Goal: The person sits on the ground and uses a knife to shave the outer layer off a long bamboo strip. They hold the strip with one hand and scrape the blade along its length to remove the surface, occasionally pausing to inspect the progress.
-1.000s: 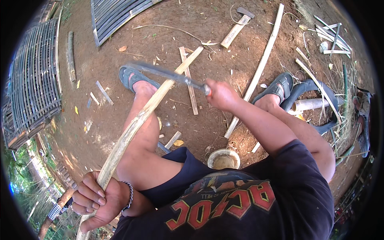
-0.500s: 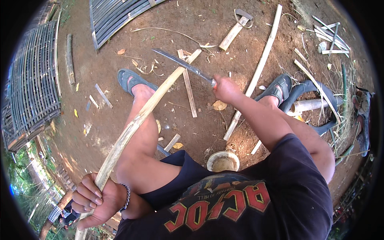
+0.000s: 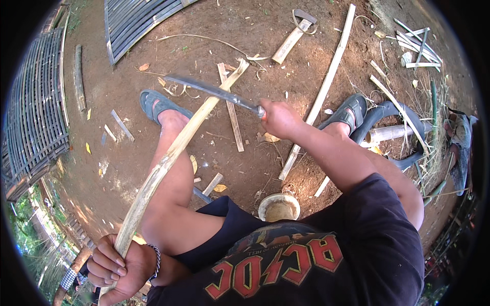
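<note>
My left hand (image 3: 122,268), at the lower left, is wrapped round the near end of a long pale bamboo strip (image 3: 171,153). The strip slants up and away over my left leg, its far end above the ground. In my right hand (image 3: 280,120) is the handle of a machete (image 3: 224,94), its long dark blade pointing left. The blade crosses the strip's upper part; whether it touches cannot be told. A short flat piece of wood (image 3: 234,117) lies on the ground beneath them.
A hatchet with a wide wooden handle (image 3: 291,45) lies beyond. Another long strip (image 3: 326,84) lies between it and my right foot. Near me stands a round bowl (image 3: 278,208). Slatted bamboo panels (image 3: 38,97) are at left, a dark curved tube (image 3: 393,109) and sticks at right.
The machete blade has swung left and a little down along the strip, with my right hand shifting slightly left. My left hand keeps its hold; the whole view has shifted slightly.
</note>
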The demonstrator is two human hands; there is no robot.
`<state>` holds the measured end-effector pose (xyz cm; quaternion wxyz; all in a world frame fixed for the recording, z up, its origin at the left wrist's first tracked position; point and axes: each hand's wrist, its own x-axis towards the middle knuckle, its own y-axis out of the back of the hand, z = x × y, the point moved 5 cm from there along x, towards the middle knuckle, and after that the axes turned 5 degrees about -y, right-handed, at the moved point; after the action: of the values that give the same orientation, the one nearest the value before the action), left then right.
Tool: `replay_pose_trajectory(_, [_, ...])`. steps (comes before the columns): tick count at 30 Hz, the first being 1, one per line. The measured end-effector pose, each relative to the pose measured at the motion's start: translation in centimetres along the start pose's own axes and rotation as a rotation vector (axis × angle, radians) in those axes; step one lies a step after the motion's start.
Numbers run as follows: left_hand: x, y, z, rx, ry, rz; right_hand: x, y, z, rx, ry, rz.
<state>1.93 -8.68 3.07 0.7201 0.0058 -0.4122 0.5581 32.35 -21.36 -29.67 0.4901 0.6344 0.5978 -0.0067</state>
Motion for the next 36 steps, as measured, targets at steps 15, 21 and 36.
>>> replay_pose_trajectory(15, [0.8,1.3,-0.2,0.091,0.017,0.038,3.9,1.0,6.9,0.039,-0.295,-0.018])
replay_pose_trajectory(21, [0.2,1.1,-0.4,0.036,-0.005,0.041,2.3,2.5,3.3,-0.121,-0.111,0.005])
replay_pose_trajectory(36, [1.2,1.5,-0.9,0.022,0.033,0.057,4.8,1.7,10.6,-0.053,-0.338,-0.025])
